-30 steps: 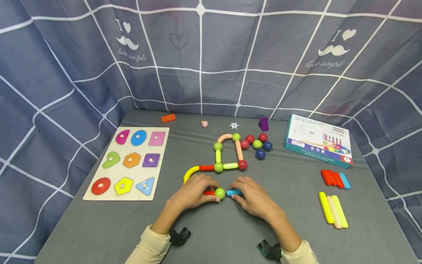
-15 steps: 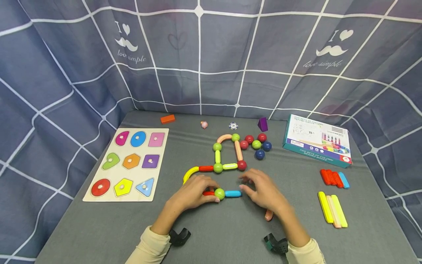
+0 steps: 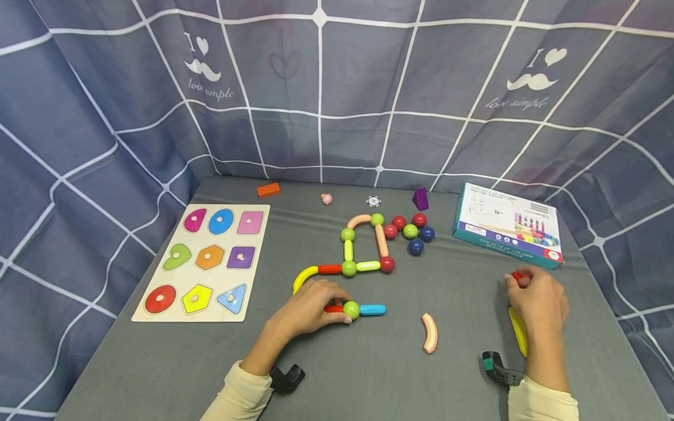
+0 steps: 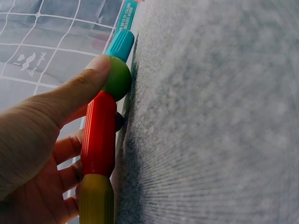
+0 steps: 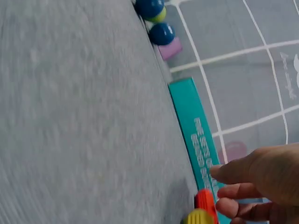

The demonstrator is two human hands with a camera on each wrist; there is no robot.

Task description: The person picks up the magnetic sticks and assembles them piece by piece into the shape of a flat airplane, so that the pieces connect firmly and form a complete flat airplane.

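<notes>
My left hand [image 3: 313, 307] pinches a green ball [image 3: 351, 310], thumb on its near side, in the head view. A blue stick [image 3: 372, 310] extends right from that ball. On the other side, a red stick [image 4: 99, 135] and then a yellow piece [image 4: 96, 200] line up in the left wrist view. My right hand [image 3: 539, 301] hovers over the loose sticks at the right, its thumb and fingers apart around a red stick [image 5: 205, 203]. Most of that pile is hidden beneath the hand; one yellow stick [image 3: 518, 331] shows beside it.
A joined loop of sticks and balls [image 3: 348, 250] lies mid-table. Loose balls [image 3: 416, 247] sit right of it. A curved pink stick [image 3: 429, 333] lies between my hands. A shape puzzle board [image 3: 202, 263] is at left, a teal box [image 3: 505, 225] at back right.
My right hand has let go of the blue stick and moved right to the loose sticks. The curved pink stick is uncovered. My left hand stays in place.
</notes>
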